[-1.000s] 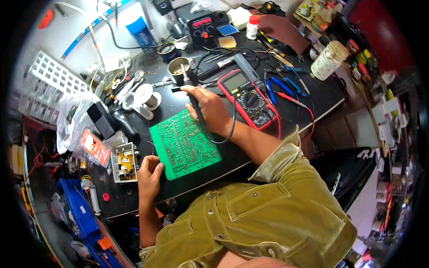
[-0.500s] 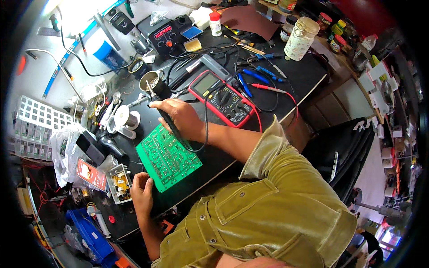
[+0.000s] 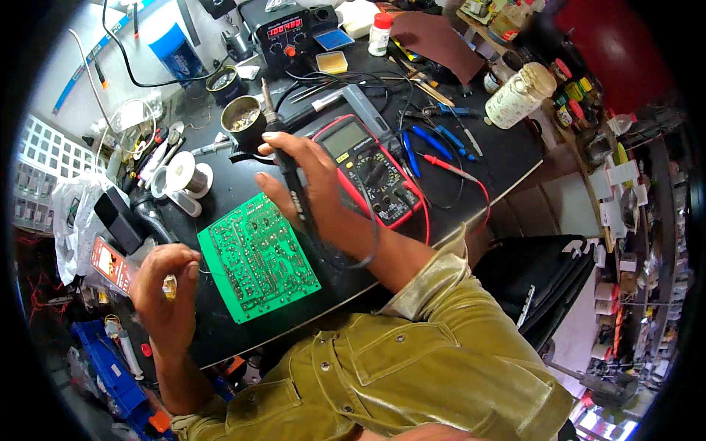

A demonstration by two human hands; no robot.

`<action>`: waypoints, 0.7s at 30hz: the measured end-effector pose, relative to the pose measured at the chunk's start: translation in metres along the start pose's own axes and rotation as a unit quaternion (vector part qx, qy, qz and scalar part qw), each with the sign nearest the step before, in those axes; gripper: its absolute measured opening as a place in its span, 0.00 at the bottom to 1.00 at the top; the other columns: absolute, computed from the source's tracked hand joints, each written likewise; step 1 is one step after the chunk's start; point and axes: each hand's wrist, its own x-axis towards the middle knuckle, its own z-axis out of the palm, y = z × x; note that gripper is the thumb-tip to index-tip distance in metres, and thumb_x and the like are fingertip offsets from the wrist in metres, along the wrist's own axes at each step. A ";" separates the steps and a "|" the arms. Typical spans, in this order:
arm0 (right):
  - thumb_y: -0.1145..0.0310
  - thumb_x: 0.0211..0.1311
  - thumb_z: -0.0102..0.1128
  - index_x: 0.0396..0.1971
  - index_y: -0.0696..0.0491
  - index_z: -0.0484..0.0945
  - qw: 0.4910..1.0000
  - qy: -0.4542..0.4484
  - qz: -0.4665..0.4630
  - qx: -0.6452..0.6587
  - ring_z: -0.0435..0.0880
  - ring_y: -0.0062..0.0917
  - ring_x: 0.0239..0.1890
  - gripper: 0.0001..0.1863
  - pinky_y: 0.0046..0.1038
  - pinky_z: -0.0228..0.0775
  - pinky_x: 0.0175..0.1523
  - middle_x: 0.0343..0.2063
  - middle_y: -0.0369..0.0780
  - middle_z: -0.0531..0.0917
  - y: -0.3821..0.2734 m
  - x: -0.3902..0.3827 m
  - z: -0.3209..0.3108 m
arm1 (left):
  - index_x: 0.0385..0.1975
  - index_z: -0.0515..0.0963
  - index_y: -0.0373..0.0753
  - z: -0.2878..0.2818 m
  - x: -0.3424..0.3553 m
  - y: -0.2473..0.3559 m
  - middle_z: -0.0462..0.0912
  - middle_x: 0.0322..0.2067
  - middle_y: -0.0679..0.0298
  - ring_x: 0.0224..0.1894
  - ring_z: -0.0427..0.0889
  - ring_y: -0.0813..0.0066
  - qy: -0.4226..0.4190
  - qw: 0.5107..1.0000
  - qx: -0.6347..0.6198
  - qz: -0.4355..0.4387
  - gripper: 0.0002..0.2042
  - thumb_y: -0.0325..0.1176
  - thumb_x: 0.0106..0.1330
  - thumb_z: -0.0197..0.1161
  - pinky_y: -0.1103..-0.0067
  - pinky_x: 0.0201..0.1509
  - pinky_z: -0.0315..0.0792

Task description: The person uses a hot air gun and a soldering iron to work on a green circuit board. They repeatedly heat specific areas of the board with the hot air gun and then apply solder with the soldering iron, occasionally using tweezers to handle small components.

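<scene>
My right hand holds a black soldering iron upright over the far edge of a green circuit board, its metal tip beside a cup of metal shavings. My left hand is raised at the board's left side, thumb and forefinger pinched on a thin wire, probably solder. The board lies on the black bench, solder joints showing. A solder spool sits behind my left hand, and a red multimeter is just right of my right hand.
A soldering station stands at the back, a white bottle beside it. Blue pliers, probe leads and a large jar are on the right. Plastic bags and a small-parts organiser crowd the left.
My left hand has left the board's edge and risen leftward to pinch the thin wire. My right hand still grips the iron, its tip now pointing more upward.
</scene>
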 end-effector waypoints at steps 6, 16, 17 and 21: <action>0.66 0.55 0.60 0.47 0.64 0.72 0.994 0.042 -0.058 0.087 0.76 0.35 0.31 0.22 0.32 0.66 0.38 0.38 0.47 0.81 -0.027 0.020 -0.051 | 0.31 0.75 0.34 0.031 0.099 0.009 0.77 0.27 0.62 0.28 0.76 0.76 -0.136 0.987 0.019 0.085 0.03 0.23 0.58 0.60 0.81 0.31 0.69; 0.59 0.64 0.48 0.55 0.57 0.62 0.972 0.116 -0.200 0.039 0.80 0.39 0.34 0.24 0.39 0.70 0.40 0.36 0.55 0.80 -0.009 0.031 -0.095 | 0.46 0.75 0.35 0.252 0.265 0.031 0.80 0.41 0.51 0.44 0.79 0.53 -0.250 0.918 0.078 0.298 0.16 0.38 0.63 0.58 0.67 0.49 0.72; 0.58 0.65 0.47 0.55 0.57 0.61 0.969 0.141 -0.197 0.041 0.80 0.38 0.33 0.24 0.40 0.69 0.42 0.35 0.55 0.79 -0.007 0.029 -0.097 | 0.46 0.74 0.34 0.275 0.273 0.035 0.79 0.42 0.51 0.46 0.78 0.52 -0.255 0.915 0.101 0.295 0.17 0.39 0.63 0.58 0.66 0.50 0.71; 0.56 0.65 0.46 0.57 0.57 0.58 0.960 0.212 -0.158 0.088 0.79 0.38 0.31 0.26 0.42 0.68 0.44 0.32 0.56 0.77 -0.001 0.023 -0.111 | 0.47 0.72 0.28 0.356 0.299 0.042 0.77 0.46 0.43 0.50 0.76 0.47 -0.280 0.922 0.158 0.214 0.26 0.46 0.59 0.61 0.64 0.55 0.68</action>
